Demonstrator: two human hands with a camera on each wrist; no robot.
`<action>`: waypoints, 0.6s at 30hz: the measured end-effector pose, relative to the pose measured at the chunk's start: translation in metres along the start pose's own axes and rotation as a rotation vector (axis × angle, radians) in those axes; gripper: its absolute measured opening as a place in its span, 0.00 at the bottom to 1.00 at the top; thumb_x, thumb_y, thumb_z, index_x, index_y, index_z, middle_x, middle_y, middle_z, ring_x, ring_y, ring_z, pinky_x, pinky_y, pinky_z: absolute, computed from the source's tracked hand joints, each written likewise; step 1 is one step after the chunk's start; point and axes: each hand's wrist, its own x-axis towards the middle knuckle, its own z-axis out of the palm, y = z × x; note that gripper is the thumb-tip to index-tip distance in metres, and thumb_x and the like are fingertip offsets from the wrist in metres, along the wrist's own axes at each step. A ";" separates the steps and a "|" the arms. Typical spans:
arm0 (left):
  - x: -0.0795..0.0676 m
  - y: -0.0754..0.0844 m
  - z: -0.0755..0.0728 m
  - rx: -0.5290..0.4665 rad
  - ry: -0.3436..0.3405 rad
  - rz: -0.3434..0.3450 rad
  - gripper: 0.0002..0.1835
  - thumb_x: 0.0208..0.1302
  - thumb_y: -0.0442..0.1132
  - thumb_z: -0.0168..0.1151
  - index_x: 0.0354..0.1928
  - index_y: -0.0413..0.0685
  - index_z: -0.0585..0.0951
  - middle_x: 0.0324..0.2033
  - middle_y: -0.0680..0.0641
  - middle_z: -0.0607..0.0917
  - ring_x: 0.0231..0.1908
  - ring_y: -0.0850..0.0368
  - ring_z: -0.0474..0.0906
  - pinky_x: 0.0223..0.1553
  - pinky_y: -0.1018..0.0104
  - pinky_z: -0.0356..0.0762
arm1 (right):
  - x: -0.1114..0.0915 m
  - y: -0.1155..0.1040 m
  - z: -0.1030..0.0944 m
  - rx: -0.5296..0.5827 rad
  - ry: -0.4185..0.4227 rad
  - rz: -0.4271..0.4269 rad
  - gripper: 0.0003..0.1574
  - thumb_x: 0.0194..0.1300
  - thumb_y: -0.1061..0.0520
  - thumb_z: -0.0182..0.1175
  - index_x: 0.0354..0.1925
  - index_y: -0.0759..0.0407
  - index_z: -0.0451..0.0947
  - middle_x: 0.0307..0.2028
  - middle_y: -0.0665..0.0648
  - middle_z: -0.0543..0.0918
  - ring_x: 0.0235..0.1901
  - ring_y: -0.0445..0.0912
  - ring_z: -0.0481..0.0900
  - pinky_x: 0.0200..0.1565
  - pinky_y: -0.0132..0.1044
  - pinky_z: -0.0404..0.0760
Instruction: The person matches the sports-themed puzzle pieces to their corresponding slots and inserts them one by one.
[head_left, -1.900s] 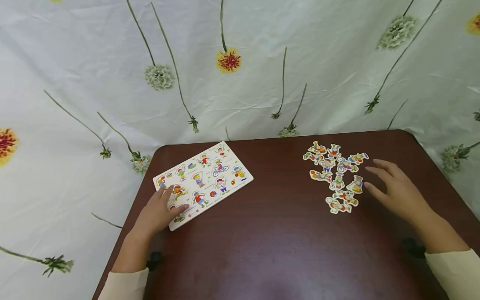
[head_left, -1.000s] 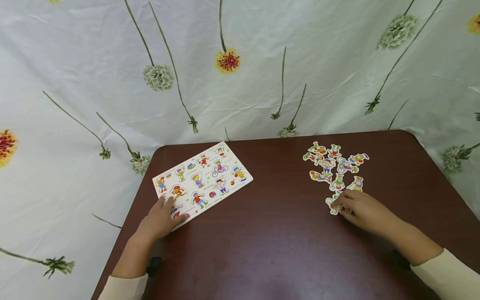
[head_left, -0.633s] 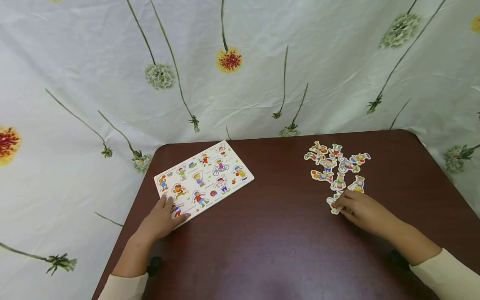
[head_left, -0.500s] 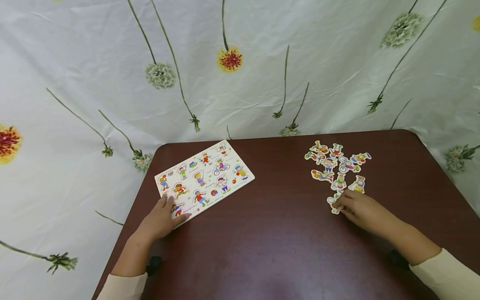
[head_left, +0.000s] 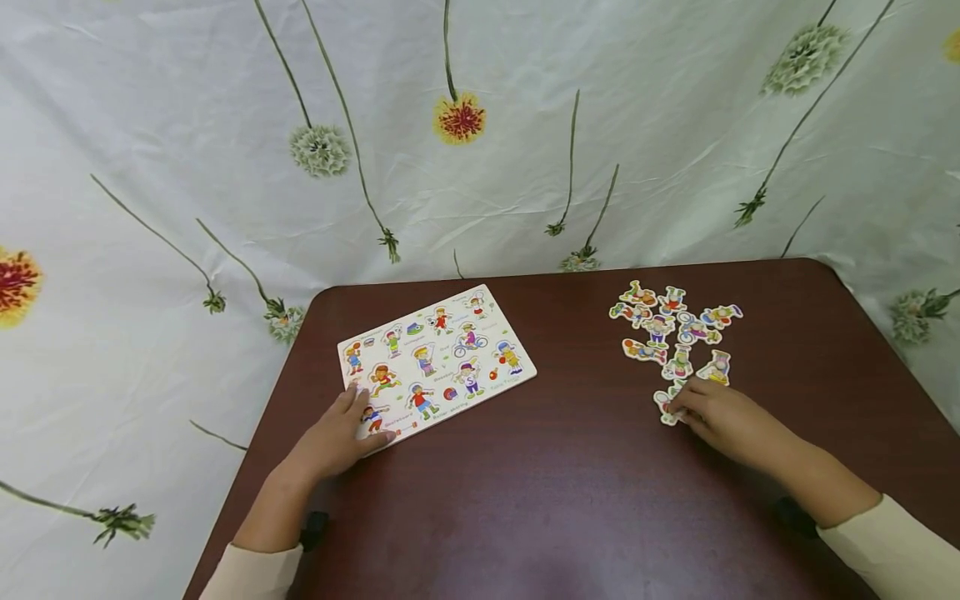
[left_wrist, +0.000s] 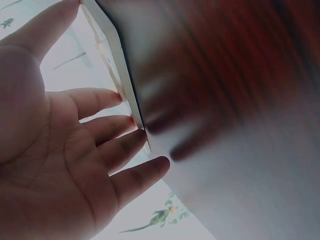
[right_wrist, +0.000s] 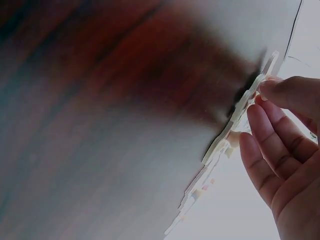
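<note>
A white puzzle board (head_left: 522, 367) printed with children playing sports lies at the left of the table. My left hand (head_left: 333, 437) rests at its near-left corner, fingers spread and fairly straight, thumb along the near edge. In the left wrist view, several of that hand's fingertips touch or nearly touch the board's edge (left_wrist: 131, 92). At the right, my right hand (head_left: 731, 417) pinches with thumb and forefinger at a figure-shaped puzzle piece (head_left: 664, 406), partly hidden by the fingers. Seen from the right wrist, the pale piece edges (right_wrist: 235, 116) are low at the tabletop.
Several loose figure-shaped pieces (head_left: 657, 331) lie clustered beyond my right hand, some touching or overlapping. The dark reddish-brown table (head_left: 555, 467) has rounded far corners. A white flowered cloth (head_left: 510, 192) hangs behind it and at the sides.
My right hand has come left and down from beside the cluster onto its nearest pieces and stays there. Since half a second ago, the board has slid right with my left hand, turning slightly.
</note>
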 end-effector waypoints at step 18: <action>0.007 0.032 0.011 0.068 0.005 0.069 0.52 0.62 0.65 0.65 0.77 0.39 0.61 0.78 0.33 0.56 0.76 0.26 0.51 0.65 0.24 0.59 | 0.019 -0.010 -0.005 -0.018 0.012 0.053 0.13 0.53 0.66 0.73 0.37 0.54 0.85 0.35 0.48 0.83 0.33 0.43 0.81 0.35 0.40 0.80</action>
